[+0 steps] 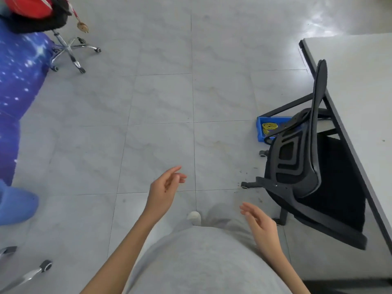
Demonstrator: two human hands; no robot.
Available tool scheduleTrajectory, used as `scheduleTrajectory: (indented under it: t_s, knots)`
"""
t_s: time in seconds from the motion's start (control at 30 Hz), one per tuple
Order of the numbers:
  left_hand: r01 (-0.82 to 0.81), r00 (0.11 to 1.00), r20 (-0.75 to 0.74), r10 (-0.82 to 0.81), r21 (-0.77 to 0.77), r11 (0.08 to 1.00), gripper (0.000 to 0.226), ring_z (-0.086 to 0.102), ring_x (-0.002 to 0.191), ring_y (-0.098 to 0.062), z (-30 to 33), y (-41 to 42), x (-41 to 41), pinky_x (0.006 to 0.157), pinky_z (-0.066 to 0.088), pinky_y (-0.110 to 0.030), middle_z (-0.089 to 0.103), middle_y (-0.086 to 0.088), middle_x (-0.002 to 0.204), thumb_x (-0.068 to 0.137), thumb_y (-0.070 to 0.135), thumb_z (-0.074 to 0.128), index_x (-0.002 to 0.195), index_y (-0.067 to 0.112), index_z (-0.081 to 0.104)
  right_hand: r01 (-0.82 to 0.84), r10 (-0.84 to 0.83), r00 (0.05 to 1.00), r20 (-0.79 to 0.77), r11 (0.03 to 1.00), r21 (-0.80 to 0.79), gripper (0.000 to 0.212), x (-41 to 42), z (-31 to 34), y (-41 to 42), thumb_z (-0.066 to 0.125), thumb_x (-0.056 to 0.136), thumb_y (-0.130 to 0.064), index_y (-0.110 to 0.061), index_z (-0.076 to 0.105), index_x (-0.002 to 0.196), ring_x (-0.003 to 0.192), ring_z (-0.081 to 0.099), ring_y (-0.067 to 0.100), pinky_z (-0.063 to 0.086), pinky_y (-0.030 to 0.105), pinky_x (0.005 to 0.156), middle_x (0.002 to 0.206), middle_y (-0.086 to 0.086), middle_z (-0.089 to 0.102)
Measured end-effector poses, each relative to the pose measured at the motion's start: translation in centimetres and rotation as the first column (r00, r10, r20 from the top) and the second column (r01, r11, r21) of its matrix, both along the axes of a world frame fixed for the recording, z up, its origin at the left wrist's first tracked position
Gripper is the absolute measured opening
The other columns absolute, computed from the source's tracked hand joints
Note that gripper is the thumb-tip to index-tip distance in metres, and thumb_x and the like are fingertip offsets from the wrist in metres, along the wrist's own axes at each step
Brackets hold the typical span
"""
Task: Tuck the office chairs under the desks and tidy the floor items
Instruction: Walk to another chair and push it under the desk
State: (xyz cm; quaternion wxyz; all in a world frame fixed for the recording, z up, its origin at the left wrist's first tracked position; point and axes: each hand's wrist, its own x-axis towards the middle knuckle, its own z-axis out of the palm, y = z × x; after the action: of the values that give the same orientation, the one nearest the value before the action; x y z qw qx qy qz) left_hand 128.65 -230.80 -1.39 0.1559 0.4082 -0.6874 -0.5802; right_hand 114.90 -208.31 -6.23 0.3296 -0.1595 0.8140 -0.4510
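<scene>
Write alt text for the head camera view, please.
Two empty, open hands, left hand and right hand, hover over a grey tiled floor. At right, a black mesh office chair sits tucked against a white desk, beside a blue plastic tray.

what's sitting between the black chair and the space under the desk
A blue tray holding a yellow coil lies on the floor beneath the desk, just beyond the black chair. Both hands are empty.

We see pale grey floor tiles (161, 98) across the scene; at the far left lies a blue star-patterned fabric (19, 77); a near-left blue cushion (17, 204) sits below it.
</scene>
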Motion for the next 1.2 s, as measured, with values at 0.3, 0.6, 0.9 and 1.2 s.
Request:
scheduleTrajectory:
  t_s: [0.3, 0.6, 0.9, 1.2]
  knots:
    - [0.3, 0.954, 0.01, -0.299, -0.011, 0.954, 0.025, 0.065, 0.087, -0.002, -0.7, -11.1, -18.5, 0.082, 0.048, -0.012, 0.069, 0.006, 0.096, 0.095, 0.013, 0.045, 0.116, 0.019, 0.056, 0.199, -0.199, 0.98, -0.006, 0.98, 0.015, 0.03, -11.7, -1.3, -9.7, 0.049, 0.091, 0.0, -0.024, 0.063, 0.102, 0.088, 0.058, -0.016, 0.042, 0.002, 0.073, 0.096, -0.017, 0.066]
    - [0.366, 0.924, 0.127, -0.362, -0.009, 0.931, 0.029, 0.067, 0.081, -0.006, -2.6, -18.5, -28.5, 0.076, 0.05, -0.014, 0.07, 0.016, 0.092, 0.092, 0.003, 0.048, 0.106, 0.026, 0.059, 0.254, -0.263, 0.954, -0.143, 0.964, -0.077, 0.027, -29.9, 1.9, -21.0, 0.048, 0.093, -0.009, -0.019, 0.058, 0.116, 0.09, 0.054, -0.02, 0.041, -0.001, 0.074, 0.095, -0.026, 0.058]
    - [0.812, 0.583, 0.128, -0.802, -0.109, 0.573, 0.025, 0.064, 0.086, 0.002, -1.2, -23.0, -46.9, 0.075, 0.046, -0.006, 0.067, 0.019, 0.092, 0.092, 0.006, 0.049, 0.108, 0.023, 0.059, 0.652, -0.611, 0.684, -0.398, 0.757, -0.043, 0.03, -35.2, 4.5, -20.9, 0.051, 0.091, -0.008, -0.019, 0.061, 0.117, 0.094, 0.057, -0.003, 0.045, 0.012, 0.084, 0.105, -0.018, 0.061]
    - [0.678, -0.246, 0.263, -0.933, -0.642, -0.359, 0.038, 0.054, 0.105, -0.011, 0.0, -14.9, -62.0, 0.092, 0.039, -0.017, 0.065, -0.003, 0.11, 0.088, 0.025, 0.043, 0.117, 0.008, 0.06, 0.899, -0.496, 0.424, -0.757, 0.331, 0.286, 0.038, -28.8, 3.9, -18.4, 0.067, 0.079, -0.004, -0.002, 0.06, 0.117, 0.111, 0.058, 0.025, 0.046, 0.035, 0.093, 0.116, 0.011, 0.064]
